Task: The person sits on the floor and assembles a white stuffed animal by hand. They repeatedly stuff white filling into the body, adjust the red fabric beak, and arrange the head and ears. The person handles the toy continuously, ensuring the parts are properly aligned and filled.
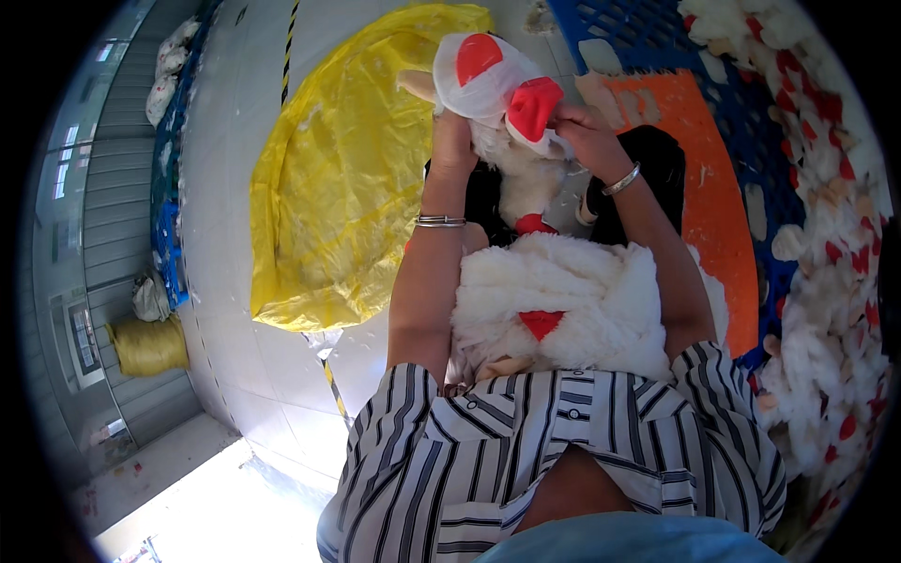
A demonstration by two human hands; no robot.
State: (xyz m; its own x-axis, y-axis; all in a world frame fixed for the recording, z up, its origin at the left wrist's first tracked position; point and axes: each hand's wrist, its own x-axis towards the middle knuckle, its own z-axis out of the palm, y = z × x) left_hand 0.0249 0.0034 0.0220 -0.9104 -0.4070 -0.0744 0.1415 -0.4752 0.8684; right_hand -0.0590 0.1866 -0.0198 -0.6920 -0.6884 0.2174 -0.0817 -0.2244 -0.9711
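Observation:
A white plush piece (469, 89) with red patches is stretched between my two hands, out in front of me. My left hand (454, 143) grips its near left edge. With bent fingers, my right hand (589, 139) holds the right side beside a raised red patch (533, 105). White fur hangs below the piece, between my knees. Across my lap lies a fluffy white plush item (601, 300) with a red triangle (542, 324) on it. Part of the fingers of each hand is hidden by the fabric.
A large yellow plastic bag (328, 197) is spread on the floor to my left. On the right are an orange mat (718, 188), a blue plastic pallet (657, 33) and a long heap of white and red plush pieces (826, 310). A yellow bundle (150, 347) stands by the far-left wall.

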